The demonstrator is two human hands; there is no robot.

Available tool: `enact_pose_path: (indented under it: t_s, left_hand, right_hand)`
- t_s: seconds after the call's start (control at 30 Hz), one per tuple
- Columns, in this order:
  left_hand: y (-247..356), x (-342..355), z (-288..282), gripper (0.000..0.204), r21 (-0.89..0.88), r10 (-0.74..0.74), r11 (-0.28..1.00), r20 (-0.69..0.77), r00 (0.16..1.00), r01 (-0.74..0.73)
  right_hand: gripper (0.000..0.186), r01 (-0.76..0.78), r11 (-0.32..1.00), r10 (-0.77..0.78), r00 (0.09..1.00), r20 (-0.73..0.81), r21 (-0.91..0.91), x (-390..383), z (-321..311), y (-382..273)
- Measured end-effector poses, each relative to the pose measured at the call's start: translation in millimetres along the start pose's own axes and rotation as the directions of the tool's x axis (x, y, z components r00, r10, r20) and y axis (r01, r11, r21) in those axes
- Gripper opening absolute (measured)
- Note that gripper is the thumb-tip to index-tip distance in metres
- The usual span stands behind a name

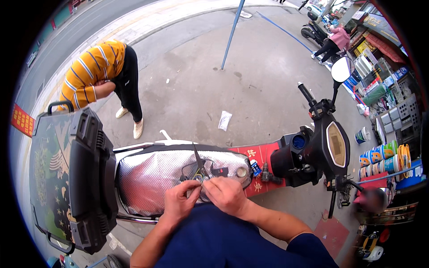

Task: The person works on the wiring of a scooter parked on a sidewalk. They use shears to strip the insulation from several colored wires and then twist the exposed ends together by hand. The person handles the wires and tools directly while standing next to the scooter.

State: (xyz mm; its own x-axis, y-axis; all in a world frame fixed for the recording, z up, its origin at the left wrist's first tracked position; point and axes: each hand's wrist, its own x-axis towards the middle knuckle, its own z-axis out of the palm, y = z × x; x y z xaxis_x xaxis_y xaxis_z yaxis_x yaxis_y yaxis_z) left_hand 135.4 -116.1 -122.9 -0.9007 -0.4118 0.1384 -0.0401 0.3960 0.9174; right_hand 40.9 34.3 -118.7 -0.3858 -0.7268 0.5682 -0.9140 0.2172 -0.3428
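Observation:
My left hand and my right hand meet over the silver quilted foil cover on a scooter seat. Fingertips of both are pinched together around thin wires, some yellowish, which loop up just beyond them; the exact grip is partly hidden. Dark scissors lie beside the wires, blade pointing away from me. A small black box-shaped part with a red spot rests beyond my right hand, a black cable near it. Farther right on the foil sits a roll of tape.
A drill and a small blue-and-white pack lie on the red footboard mat. The handlebars rise at right, a black-edged top box at left. Beyond it a person in a striped shirt bends over.

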Motion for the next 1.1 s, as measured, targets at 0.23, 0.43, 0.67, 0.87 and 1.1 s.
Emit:
enact_pose_path:
  t_s: [0.23,0.43,0.67,0.87,1.1]
  left_hand:
    - [-2.1,-3.1,-0.5,0.014,0.119,0.047,0.992,0.042,0.998,-0.052]
    - [-9.3,-7.7,1.4,0.010,-0.060,-0.094,0.994,-0.003,0.996,0.093]
    - [19.1,-8.0,-16.0,0.021,-0.355,-0.295,0.862,0.230,0.927,0.362]
    - [28.0,-13.1,-15.6,0.017,-0.151,-0.183,0.967,0.136,0.974,0.203]
    - [25.8,-13.6,-14.4,0.013,-0.122,-0.101,0.986,0.091,0.991,0.112]
  right_hand:
    - [0.022,-0.764,-0.404,0.393,0.351,0.850,0.503,0.8,9.9,0.5]
    - [0.023,-0.817,0.001,0.452,0.515,0.728,0.577,-4.5,3.5,-3.7]
    - [0.016,0.015,0.995,-0.020,0.998,0.054,0.102,-3.0,2.9,3.8]
    - [0.021,-0.646,0.254,0.504,0.723,0.472,0.720,-3.8,26.2,1.3]
    - [0.018,-0.711,-0.121,0.383,0.611,0.693,0.693,-4.8,16.5,6.3]
